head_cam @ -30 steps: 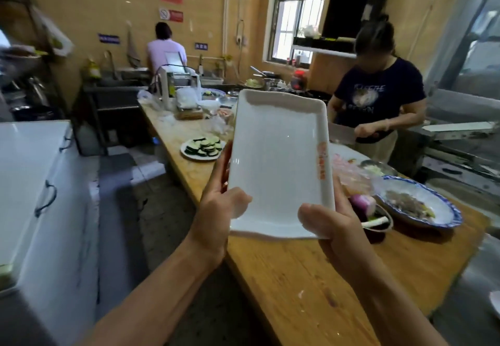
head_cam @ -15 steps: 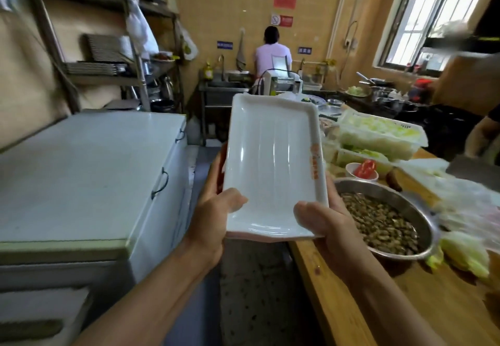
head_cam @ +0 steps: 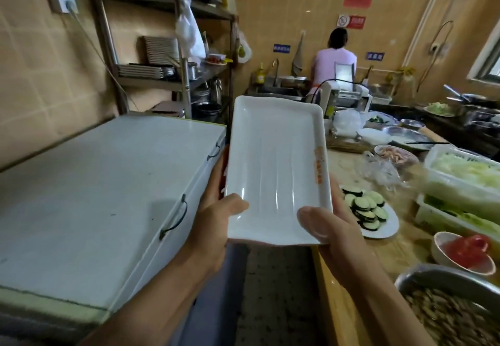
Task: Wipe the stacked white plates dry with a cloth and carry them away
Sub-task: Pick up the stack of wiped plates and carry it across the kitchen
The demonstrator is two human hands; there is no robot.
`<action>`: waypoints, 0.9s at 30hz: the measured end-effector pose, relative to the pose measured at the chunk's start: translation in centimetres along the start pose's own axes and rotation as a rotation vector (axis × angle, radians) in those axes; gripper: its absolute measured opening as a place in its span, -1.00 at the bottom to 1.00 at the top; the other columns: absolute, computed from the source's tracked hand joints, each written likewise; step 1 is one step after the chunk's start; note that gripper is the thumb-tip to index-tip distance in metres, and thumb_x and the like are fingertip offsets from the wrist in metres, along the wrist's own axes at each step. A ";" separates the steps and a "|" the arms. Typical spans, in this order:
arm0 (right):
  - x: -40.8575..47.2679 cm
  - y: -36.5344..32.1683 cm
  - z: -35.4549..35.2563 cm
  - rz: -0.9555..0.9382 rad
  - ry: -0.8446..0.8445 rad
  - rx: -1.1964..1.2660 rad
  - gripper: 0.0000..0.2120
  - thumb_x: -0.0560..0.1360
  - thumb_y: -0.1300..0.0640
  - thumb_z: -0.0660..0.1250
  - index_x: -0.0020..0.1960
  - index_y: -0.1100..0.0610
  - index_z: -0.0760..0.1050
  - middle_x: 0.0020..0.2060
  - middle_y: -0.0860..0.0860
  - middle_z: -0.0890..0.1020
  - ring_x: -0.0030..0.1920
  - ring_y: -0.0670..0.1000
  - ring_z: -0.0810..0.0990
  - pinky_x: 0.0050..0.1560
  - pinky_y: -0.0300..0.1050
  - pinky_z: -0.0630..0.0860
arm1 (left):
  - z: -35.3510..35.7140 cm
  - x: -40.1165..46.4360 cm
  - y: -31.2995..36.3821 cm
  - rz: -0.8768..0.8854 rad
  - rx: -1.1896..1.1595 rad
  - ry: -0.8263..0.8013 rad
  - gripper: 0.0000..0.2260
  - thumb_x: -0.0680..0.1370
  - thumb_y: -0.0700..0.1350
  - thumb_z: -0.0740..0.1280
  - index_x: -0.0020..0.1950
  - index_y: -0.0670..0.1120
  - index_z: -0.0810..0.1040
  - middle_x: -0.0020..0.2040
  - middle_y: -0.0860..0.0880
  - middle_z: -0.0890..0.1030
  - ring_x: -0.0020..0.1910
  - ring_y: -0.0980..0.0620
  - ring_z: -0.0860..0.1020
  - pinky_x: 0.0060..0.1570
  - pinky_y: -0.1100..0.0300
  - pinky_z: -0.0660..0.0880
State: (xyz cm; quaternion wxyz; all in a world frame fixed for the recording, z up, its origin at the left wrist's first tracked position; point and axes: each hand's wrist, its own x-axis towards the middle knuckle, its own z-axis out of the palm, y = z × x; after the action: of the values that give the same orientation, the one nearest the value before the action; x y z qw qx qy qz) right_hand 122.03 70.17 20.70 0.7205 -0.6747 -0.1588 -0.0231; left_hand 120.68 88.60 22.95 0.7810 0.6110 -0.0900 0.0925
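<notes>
We hold a white rectangular plate up in front of us with both hands, over the aisle between a white chest freezer on the left and the wooden table on the right. The left hand has its grip closed on the near left corner: the thumb lies on the upper face, the fingers run up the left edge and go out of sight behind it. The right hand has its grip closed on the near right corner the same way, thumb on top, fingers hidden underneath. We cannot tell whether more plates sit stacked below the one we see; only its top face and a sliver of rim show. An orange mark along its right rim is too blurred to read. On the table, just right of the right hand, a round plate of sliced eggplant is partly covered by that hand. Farther right a bowl of red pieces, a metal basin of brown bits and clear boxes of greens are cut off by the frame edge and smeared. At the far wall a person in a pink shirt stands with their back to us at a sink, lower body hidden behind a machine. A metal shelf rack stands behind the freezer, its contents hard to make out.
</notes>
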 end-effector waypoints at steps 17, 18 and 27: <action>28.3 7.9 -1.1 0.006 0.066 -0.054 -0.28 0.25 0.13 0.38 0.30 -0.37 0.31 -0.01 -0.23 0.59 -0.01 -0.09 0.62 -0.13 -0.09 0.62 | -5.5 29.3 -7.6 -0.053 -0.039 -0.028 -0.35 0.39 -0.31 0.23 0.39 0.22 0.34 0.14 0.10 0.62 0.08 0.02 0.60 -0.11 0.06 0.61; 30.3 8.2 -1.1 0.000 0.071 -0.043 -0.30 0.26 0.14 0.38 0.28 -0.39 0.32 -0.02 -0.24 0.59 -0.02 -0.10 0.62 -0.14 -0.11 0.62 | -5.9 31.4 -7.8 -0.053 -0.043 -0.034 -0.35 0.41 -0.33 0.21 0.40 0.22 0.34 0.15 0.09 0.61 0.08 0.02 0.60 -0.14 0.06 0.61; 46.3 12.4 -3.3 -0.031 0.054 0.018 -0.29 0.29 0.25 0.33 0.32 -0.30 0.34 0.07 -0.15 0.60 0.08 -0.05 0.60 -0.08 -0.13 0.60 | -7.4 47.2 -11.8 -0.045 -0.049 -0.043 -0.30 0.26 -0.22 0.23 0.36 0.25 0.37 0.15 0.09 0.62 0.08 0.02 0.60 -0.09 0.05 0.57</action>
State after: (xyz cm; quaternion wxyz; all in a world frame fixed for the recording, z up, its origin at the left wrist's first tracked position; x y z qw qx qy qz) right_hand 169.63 76.43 20.65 0.7301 -0.6647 -0.1499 -0.0510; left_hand 169.51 94.62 22.09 0.7955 0.5955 -0.0953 0.0595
